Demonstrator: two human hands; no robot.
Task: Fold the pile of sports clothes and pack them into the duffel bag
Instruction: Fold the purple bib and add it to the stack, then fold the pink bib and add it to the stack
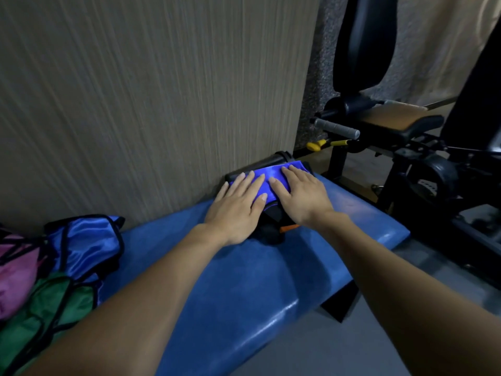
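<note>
Right, both hands are lying flat, fingers straight, gripping nothing: left hand (236, 204) and right hand (301, 195) are pressing the folded blue garment (267, 173) into the black duffel bag (268, 234) on the bench (244, 280). Best to be pushing evenly so the fold holds; the unfolded pile (54, 267) is waiting at the bench's left end.

Two hands: left hand (238, 206), right hand (299, 195), both flat on same item. One folded blue garment (267, 173) under them. One dark bag (271, 229) beneath it, mostly hidden. Three loose garments in pile at left: one blue garment (84, 245), one pink garment (16, 272), one green garment (46, 308). One blue padded worktop (244, 289). One exercise machine (406, 137) at right, one yellow-handled lever (325, 144) on it.
</note>
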